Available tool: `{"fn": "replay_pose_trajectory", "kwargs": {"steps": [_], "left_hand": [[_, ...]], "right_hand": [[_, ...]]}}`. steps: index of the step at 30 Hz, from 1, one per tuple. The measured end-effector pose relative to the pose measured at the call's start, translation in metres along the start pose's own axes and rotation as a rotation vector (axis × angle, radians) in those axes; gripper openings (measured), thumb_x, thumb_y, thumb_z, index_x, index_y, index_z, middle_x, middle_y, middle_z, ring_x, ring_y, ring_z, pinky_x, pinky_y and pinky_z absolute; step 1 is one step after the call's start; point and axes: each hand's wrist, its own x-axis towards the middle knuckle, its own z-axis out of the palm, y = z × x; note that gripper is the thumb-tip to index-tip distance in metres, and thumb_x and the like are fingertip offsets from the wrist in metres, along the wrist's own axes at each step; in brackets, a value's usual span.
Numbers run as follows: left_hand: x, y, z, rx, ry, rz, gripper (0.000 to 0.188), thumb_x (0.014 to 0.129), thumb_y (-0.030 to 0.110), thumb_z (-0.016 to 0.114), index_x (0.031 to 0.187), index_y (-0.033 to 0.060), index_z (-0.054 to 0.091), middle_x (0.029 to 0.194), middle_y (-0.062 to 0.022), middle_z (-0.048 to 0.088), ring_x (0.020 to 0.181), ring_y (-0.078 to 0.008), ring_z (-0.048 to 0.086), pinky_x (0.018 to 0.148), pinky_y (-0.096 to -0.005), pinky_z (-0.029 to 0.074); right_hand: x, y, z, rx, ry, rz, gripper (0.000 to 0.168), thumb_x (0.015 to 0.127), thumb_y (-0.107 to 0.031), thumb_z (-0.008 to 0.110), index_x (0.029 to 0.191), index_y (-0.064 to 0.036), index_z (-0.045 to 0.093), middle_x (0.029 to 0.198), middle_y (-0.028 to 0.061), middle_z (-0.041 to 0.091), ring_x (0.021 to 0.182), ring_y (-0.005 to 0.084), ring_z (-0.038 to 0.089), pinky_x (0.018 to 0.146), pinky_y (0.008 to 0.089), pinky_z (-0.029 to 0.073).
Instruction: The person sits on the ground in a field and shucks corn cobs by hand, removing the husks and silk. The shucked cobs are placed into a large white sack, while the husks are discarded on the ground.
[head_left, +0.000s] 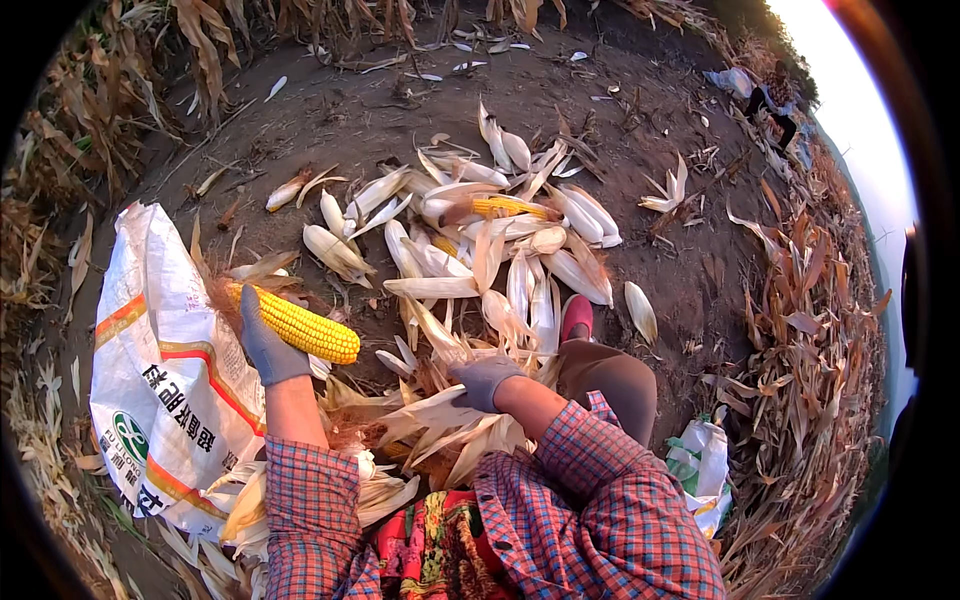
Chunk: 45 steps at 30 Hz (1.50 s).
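Wearing a grey glove, my left hand (271, 346) grips a husked yellow corn cob (307, 324) near the white woven sack (176, 375), with its thumb over the cob and brown silk at the cob's far end. My right hand (486, 381), also gloved in grey, is on dry pale husks (427, 420) in front of my body; whether its fingers close on a husk is partly hidden. Beyond it lies a heap of corn ears in husks (442, 255), where one partly bared ear (510, 208) shows yellow kernels.
Soil (337, 112) with scattered husk pieces lies beyond the heap. A single husked-over ear (640, 311) rests right of my shoe (577, 315). A smaller white and green bag (701, 469) stands at the right, beside piled dry stalks (810, 360). Standing dry corn plants (97, 112) border the left.
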Motion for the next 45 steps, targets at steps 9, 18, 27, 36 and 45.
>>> {"fn": "replay_pose_trajectory", "kwargs": {"steps": [9, 18, 27, 36, 45], "left_hand": [[-0.031, -0.017, 0.013, -0.088, -0.122, -0.132, 0.052, 0.084, 0.054, 0.059, 0.113, 0.012, 0.048, 0.092, -0.0058, 0.052, 0.074, -0.0168, 0.054, 0.064, -0.0323, 0.051], [-0.054, -0.031, 0.028, -0.162, -0.149, -0.354, 0.053, 0.088, 0.057, 0.052, 0.11, 0.0085, 0.053, 0.079, -0.0069, 0.055, 0.068, -0.0178, 0.055, 0.065, -0.0332, 0.051], [-0.045, -0.032, 0.022, -0.106, -0.191, -0.352, 0.048, 0.092, 0.047, 0.049, 0.105, 0.0008, 0.059, 0.073, -0.0054, 0.055, 0.065, -0.0179, 0.055, 0.064, -0.0326, 0.051], [-0.016, -0.026, -0.015, -0.18, -0.188, -0.229, 0.029, 0.095, 0.032, 0.052, 0.075, 0.0107, 0.05, 0.056, 0.0028, 0.041, 0.047, -0.0117, 0.04, 0.057, -0.0323, 0.045], [-0.053, -0.025, -0.017, 1.678, -1.361, -0.035, 0.055, 0.075, 0.046, 0.065, 0.11, 0.0043, 0.061, 0.102, -0.0177, 0.066, 0.097, -0.0347, 0.062, 0.085, -0.0418, 0.048]], "right_hand": [[0.005, -0.026, -0.034, 0.718, 0.224, -0.294, 0.072, 0.084, -0.041, 0.065, 0.138, -0.005, 0.035, 0.129, 0.0175, 0.051, 0.118, 0.0283, 0.05, 0.098, 0.0356, 0.04], [0.018, -0.042, -0.014, 1.256, 0.116, -0.415, 0.069, 0.086, -0.038, 0.065, 0.137, -0.003, 0.035, 0.106, 0.008, 0.057, 0.086, 0.0113, 0.058, 0.07, 0.0256, 0.052], [0.005, -0.031, -0.03, 1.092, 0.039, -0.233, 0.061, 0.084, -0.041, 0.064, 0.128, -0.002, 0.046, 0.088, 0.0053, 0.059, 0.066, 0.0094, 0.057, 0.056, 0.0239, 0.049], [-0.024, -0.004, -0.06, 0.787, 0.086, -0.157, 0.049, 0.081, -0.039, 0.067, 0.11, 0.0, 0.059, 0.075, 0.0034, 0.06, 0.06, 0.0093, 0.056, 0.054, 0.0239, 0.046], [-0.019, 0.004, -0.072, 1.217, 0.697, -0.045, 0.038, 0.088, -0.031, 0.058, 0.11, 0.001, 0.055, 0.071, 0.0022, 0.054, 0.049, 0.0076, 0.046, 0.042, 0.0222, 0.035]]}}
